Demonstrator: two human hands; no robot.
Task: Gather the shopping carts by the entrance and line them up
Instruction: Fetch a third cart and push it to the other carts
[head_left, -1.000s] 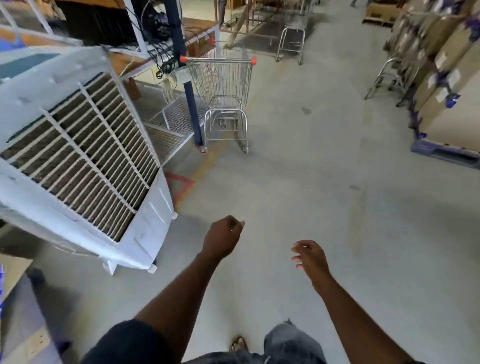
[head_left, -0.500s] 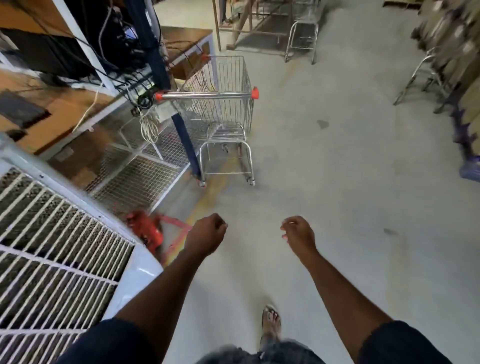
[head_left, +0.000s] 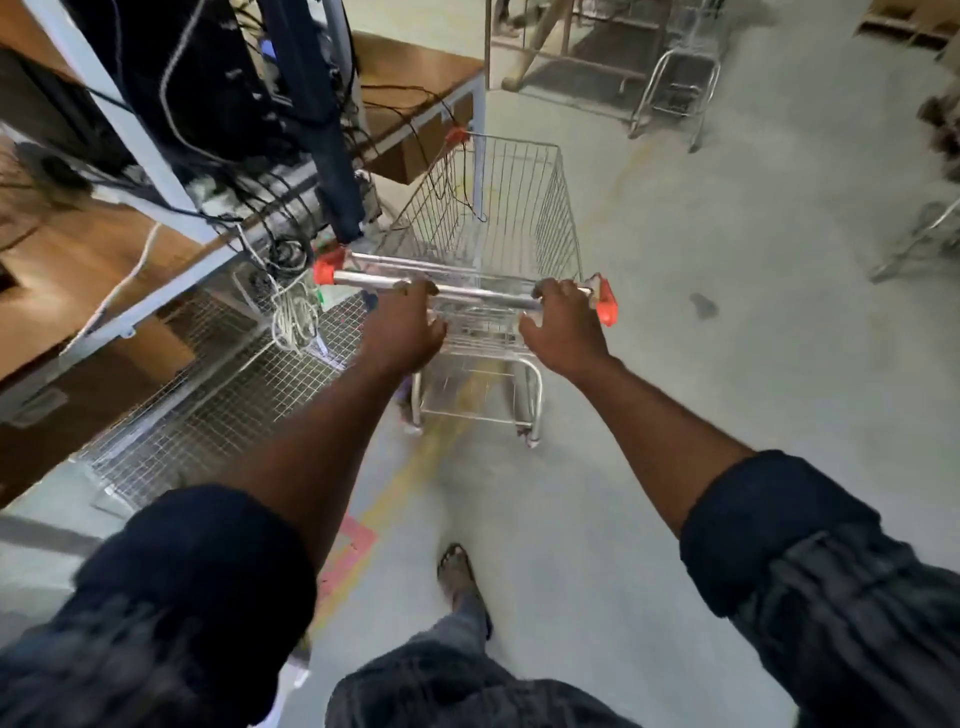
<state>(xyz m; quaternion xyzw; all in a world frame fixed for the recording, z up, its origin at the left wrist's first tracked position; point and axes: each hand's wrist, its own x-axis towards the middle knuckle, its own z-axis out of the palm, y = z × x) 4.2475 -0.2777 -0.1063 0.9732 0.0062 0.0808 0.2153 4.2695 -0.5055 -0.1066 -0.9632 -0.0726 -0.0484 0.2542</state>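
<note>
Grey concrete floor (head_left: 701, 415), shopping cart (head_left: 498, 218) standing on it

No lettering, brand, number or sign can be read anywhere in the view. The silver wire shopping cart with red plastic handle caps (head_left: 488, 244) bears no legible mark on its handle bar or basket. The painted yellow and pink lines on the grey concrete floor (head_left: 358, 535) form plain stripes, not characters. The brown wooden worktop with tangled black cables (head_left: 410, 67) shows no label, and motion blur smears the finer surfaces.
</note>
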